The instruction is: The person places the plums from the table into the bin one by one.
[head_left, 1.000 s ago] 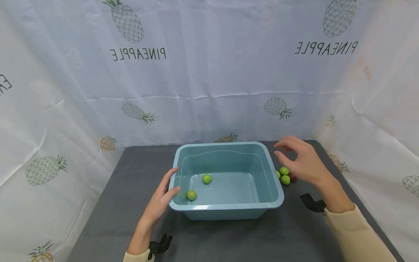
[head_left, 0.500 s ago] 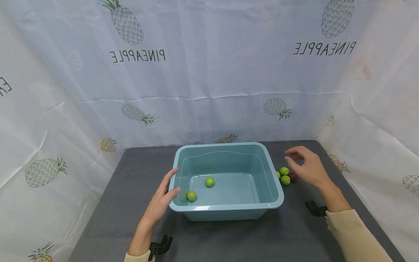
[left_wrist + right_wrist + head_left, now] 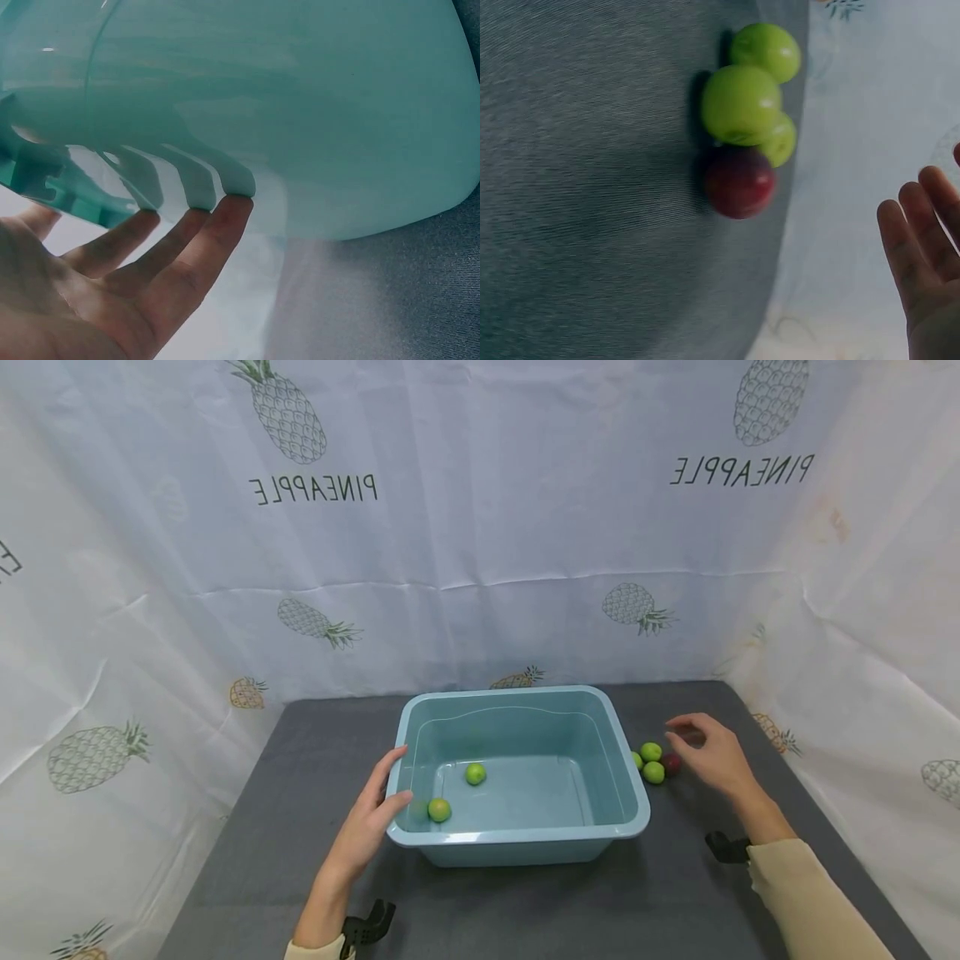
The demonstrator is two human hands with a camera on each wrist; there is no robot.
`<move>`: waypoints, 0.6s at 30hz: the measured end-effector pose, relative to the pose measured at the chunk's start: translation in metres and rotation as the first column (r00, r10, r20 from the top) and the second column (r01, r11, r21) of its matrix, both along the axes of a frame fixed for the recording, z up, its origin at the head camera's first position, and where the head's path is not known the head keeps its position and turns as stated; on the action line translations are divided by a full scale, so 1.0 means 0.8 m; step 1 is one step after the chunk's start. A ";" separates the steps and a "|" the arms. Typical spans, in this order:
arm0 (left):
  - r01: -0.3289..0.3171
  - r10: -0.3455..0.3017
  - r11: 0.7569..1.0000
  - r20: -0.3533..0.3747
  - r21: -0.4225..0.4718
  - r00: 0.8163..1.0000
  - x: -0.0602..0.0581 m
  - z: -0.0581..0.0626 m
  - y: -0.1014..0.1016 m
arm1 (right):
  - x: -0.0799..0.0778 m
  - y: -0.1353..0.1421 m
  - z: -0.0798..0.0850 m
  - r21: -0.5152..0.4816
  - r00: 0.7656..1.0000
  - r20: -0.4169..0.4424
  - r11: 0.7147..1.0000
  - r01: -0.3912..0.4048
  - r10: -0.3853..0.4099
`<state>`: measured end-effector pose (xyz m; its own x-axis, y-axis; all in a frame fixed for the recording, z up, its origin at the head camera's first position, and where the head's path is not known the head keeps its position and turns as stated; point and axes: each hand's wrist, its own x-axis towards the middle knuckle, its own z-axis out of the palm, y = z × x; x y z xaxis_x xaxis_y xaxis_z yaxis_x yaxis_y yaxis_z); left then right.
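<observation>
A light blue plastic basin (image 3: 517,837) stands on the grey cloth. Inside it, toward the left, lie two small round green fruits: one farther back (image 3: 476,773) and one near the front left corner (image 3: 439,810). My left hand (image 3: 362,831) is at the basin's left side, its thumb over the rim and extended fingertips (image 3: 238,201) touching the outer wall. To the right of the basin, several green fruits (image 3: 741,105) cluster against a dark red, plum-like fruit (image 3: 739,182). Beside them, my right hand (image 3: 712,753) hovers with thumb and fingers apart, holding nothing.
Grey cloth (image 3: 300,760) covers the table around the basin. White pineapple-print curtains (image 3: 517,527) hang behind it and along both sides. The right table edge runs close to my right forearm.
My right hand has drawn away from the basin, to the right and nearer me, lowering beside the fruit cluster. The farther green fruit in the basin has rolled slightly. My left hand stays put.
</observation>
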<state>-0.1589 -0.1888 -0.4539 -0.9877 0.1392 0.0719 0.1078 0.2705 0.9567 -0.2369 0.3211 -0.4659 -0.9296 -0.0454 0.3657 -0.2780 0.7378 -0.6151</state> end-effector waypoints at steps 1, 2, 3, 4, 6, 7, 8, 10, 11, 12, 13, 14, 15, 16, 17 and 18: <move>-0.002 0.002 1.000 0.001 0.000 1.000 0.000 0.000 0.000 | 0.000 0.001 -0.003 -0.001 1.000 0.011 1.000 0.006 -0.006; -0.001 0.001 1.000 0.000 0.001 1.000 0.001 0.000 0.000 | -0.001 0.003 -0.005 -0.004 1.000 0.022 1.000 0.010 -0.010; -0.001 0.001 1.000 -0.001 0.000 1.000 0.001 0.000 0.000 | -0.001 0.004 -0.008 -0.004 0.999 0.033 1.000 0.018 -0.018; -0.002 0.002 1.000 -0.002 -0.001 1.000 0.001 0.000 0.000 | -0.001 0.005 -0.011 -0.006 0.999 0.048 1.000 0.023 -0.023; -0.001 0.001 1.000 -0.005 -0.002 1.000 0.001 0.000 0.000 | -0.002 0.008 -0.016 -0.013 0.996 0.081 0.999 0.035 -0.034; 0.000 0.000 1.000 -0.004 -0.001 1.000 0.002 0.000 0.000 | -0.003 0.009 -0.019 -0.018 0.994 0.098 0.999 0.042 -0.040; 0.000 0.000 1.000 -0.006 -0.002 1.000 0.002 0.000 0.000 | -0.004 0.010 -0.022 -0.021 0.992 0.116 0.999 0.049 -0.046; 0.001 -0.001 1.000 -0.008 -0.002 1.000 0.002 0.000 0.000 | -0.005 0.013 -0.027 -0.028 0.987 0.150 0.998 0.058 -0.053; 0.002 -0.002 1.000 -0.009 0.000 1.000 0.002 0.000 0.000 | -0.006 0.015 -0.030 -0.028 0.985 0.163 0.998 0.064 -0.058; 0.003 -0.003 1.000 -0.011 0.001 1.000 0.002 0.000 0.000 | -0.007 0.016 -0.033 -0.028 0.983 0.175 0.997 0.068 -0.062; 0.004 -0.004 1.000 -0.011 0.002 1.000 0.002 0.000 0.000 | -0.007 0.017 -0.036 -0.031 0.981 0.186 0.997 0.069 -0.062; 0.004 -0.004 1.000 -0.013 0.002 1.000 0.002 0.000 0.000 | -0.007 0.019 -0.039 -0.032 0.978 0.197 0.997 0.070 -0.062; 0.006 -0.006 1.000 -0.013 0.003 1.000 0.002 0.000 0.000 | -0.008 0.020 -0.042 -0.037 0.976 0.209 0.997 0.071 -0.062; 0.007 -0.006 1.000 -0.014 0.003 1.000 0.002 -0.001 0.000 | -0.008 0.021 -0.045 -0.042 0.973 0.220 0.996 0.074 -0.063; 0.007 -0.007 1.000 -0.015 0.004 1.000 0.002 -0.001 0.000 | -0.008 0.022 -0.047 -0.048 0.971 0.232 0.996 0.076 -0.062; 0.006 -0.006 1.000 -0.015 0.003 1.000 0.001 -0.001 0.000 | -0.008 0.023 -0.049 -0.058 0.968 0.244 0.995 0.076 -0.060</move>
